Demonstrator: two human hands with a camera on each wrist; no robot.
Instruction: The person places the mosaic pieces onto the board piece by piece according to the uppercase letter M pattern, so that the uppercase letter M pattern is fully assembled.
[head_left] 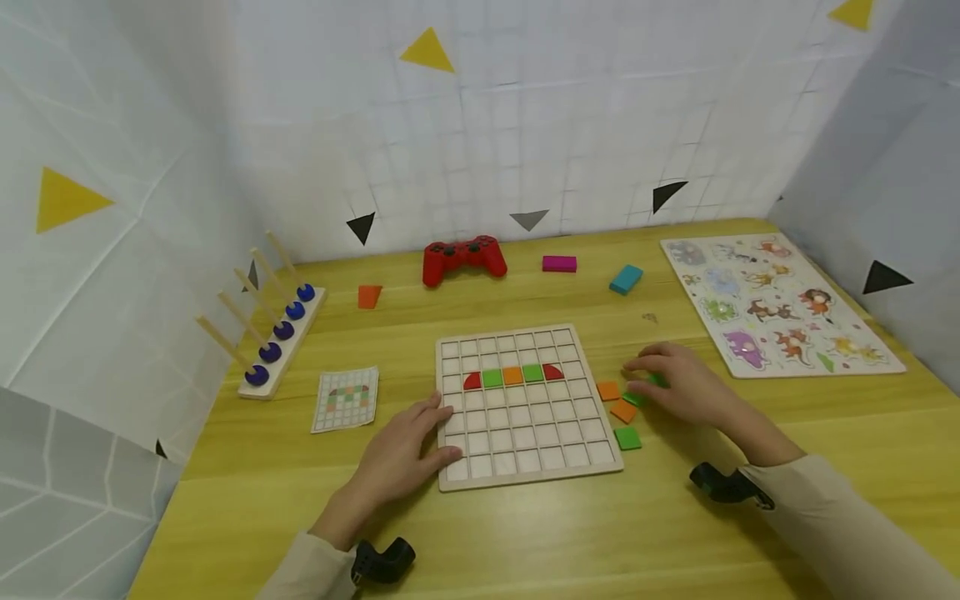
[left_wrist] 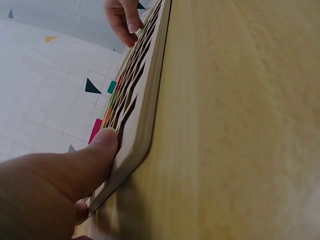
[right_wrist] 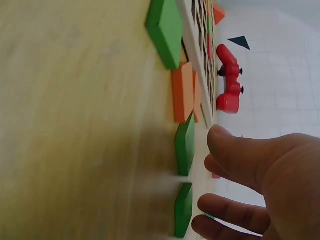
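Observation:
A wooden grid board (head_left: 525, 433) lies on the table, with a row of red, green and orange pieces in it. My left hand (head_left: 397, 450) rests at its left edge, thumb and fingertips on the rim; in the left wrist view the thumb (left_wrist: 102, 142) lies along the frame. To the right of the board, my right hand (head_left: 686, 383) hovers low over loose tiles, fingers apart and gently bent, with nothing between them. Beneath it are two green tiles (right_wrist: 185, 147), one partly hidden in the head view. Orange tiles (head_left: 623, 410) and another green tile (head_left: 628, 437) lie beside the board.
A small pattern card (head_left: 345, 400) and a peg stand with blue beads (head_left: 270, 352) are at left. Behind the board lie a red game controller (head_left: 465, 260), an orange block (head_left: 369, 296), a magenta block (head_left: 559, 264) and a blue block (head_left: 626, 279). An animal puzzle (head_left: 780, 308) lies at right.

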